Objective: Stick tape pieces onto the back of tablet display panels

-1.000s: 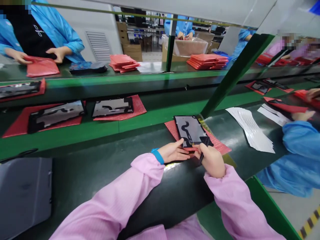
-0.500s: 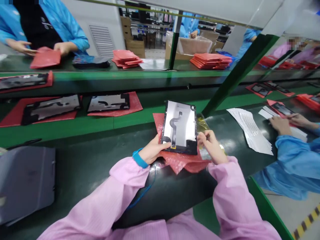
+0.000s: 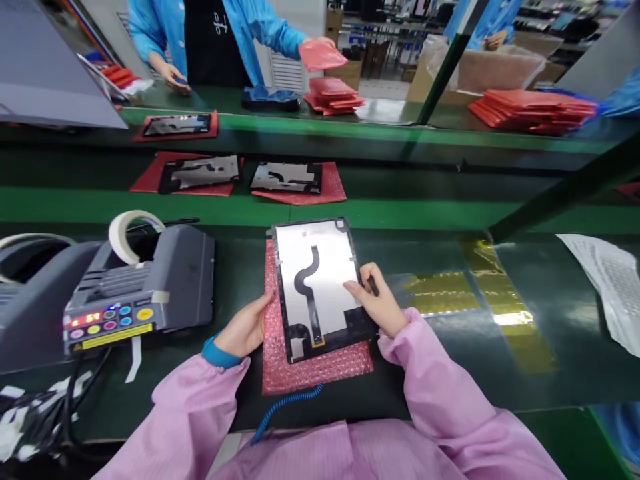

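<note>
In front of me a display panel [image 3: 330, 287] lies face down over a red bubble-wrap bag [image 3: 320, 377], slightly turned on it. Its silvery back carries a curved black flex cable [image 3: 306, 283] with a yellow-edged end. My left hand [image 3: 244, 330], wearing a blue wristband [image 3: 220, 353], grips the bag's left edge; its fingertips go out of sight underneath. At the panel's right edge, my right hand [image 3: 380, 300] is closed on it, thumb over the silvery back. A coiled blue cord [image 3: 285, 403] runs below the bag.
On the left stands a grey tape dispenser [image 3: 185, 280] with lit buttons. Yellow film strips [image 3: 445, 293] and white sheets [image 3: 610, 287] lie to the right. More panels [image 3: 287, 178] on red bags line the green ledge. Across the bench, a person [image 3: 220, 47] holds a red bag.
My view has swung left, bringing the tape dispenser in. The panel and bag now lie lower and flatter. My right hand has moved from beside the panel onto its edge.
</note>
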A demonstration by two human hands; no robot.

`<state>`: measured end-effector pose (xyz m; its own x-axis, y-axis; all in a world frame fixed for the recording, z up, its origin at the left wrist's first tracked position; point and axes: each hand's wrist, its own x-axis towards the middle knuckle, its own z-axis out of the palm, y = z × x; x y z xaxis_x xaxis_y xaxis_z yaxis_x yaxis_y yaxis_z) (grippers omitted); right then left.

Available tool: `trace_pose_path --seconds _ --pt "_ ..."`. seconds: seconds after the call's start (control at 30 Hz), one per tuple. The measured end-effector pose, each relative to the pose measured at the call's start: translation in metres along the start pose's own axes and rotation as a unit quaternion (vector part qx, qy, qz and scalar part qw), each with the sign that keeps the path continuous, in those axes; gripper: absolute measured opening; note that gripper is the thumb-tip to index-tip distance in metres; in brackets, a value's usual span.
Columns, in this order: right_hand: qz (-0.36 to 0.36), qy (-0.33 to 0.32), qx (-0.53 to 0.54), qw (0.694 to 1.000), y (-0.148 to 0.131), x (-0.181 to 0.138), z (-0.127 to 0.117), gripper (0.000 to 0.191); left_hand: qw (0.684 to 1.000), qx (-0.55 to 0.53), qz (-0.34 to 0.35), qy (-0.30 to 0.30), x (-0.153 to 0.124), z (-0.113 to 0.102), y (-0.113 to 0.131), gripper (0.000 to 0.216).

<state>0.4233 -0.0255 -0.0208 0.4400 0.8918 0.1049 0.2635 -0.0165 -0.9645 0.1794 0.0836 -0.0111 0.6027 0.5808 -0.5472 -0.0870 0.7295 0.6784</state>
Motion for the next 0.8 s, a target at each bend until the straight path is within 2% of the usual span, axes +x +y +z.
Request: trace_pose_path --seconds 0.1,0.2,0.3,0.33,0.43,0.53,0.7,0.8 --pt "0.021 -0.035 -0.031 0.999 0.005 -0.007 0.026 0.037 1.0 -0.009 0.005 0.012 0.001 -0.004 -0.001 0.043" --pt "0.04 -0.039 -0.078 0.995 0.004 -0.011 0.024 0.032 0.998 0.001 0.046 0.037 0.006 0.0 -0.004 0.05" --pt "0.027 0.042 -0.117 0.992 0.002 -0.016 -0.008 0.02 0.994 0.014 0.088 0.06 0.013 0.004 -0.007 0.06" --pt "0.028 0.078 -0.111 0.99 0.003 -0.019 -0.023 0.022 0.993 0.018 0.094 0.063 0.015 0.004 -0.007 0.061" --pt "0.061 0.161 -0.03 0.985 0.016 -0.029 -0.068 0.035 0.991 0.036 0.112 0.07 0.021 0.003 -0.008 0.065" --pt "0.088 0.205 0.02 0.975 0.036 -0.037 -0.099 0.034 0.986 0.054 0.14 0.076 0.025 0.003 -0.012 0.072" --pt "0.107 0.208 0.034 0.972 0.054 -0.038 -0.115 0.041 0.966 0.104 0.221 0.081 0.037 0.004 -0.022 0.087" --pt "0.11 0.213 0.029 0.97 0.056 -0.036 -0.114 0.044 0.943 0.138 0.289 0.094 0.044 0.0 -0.028 0.11"
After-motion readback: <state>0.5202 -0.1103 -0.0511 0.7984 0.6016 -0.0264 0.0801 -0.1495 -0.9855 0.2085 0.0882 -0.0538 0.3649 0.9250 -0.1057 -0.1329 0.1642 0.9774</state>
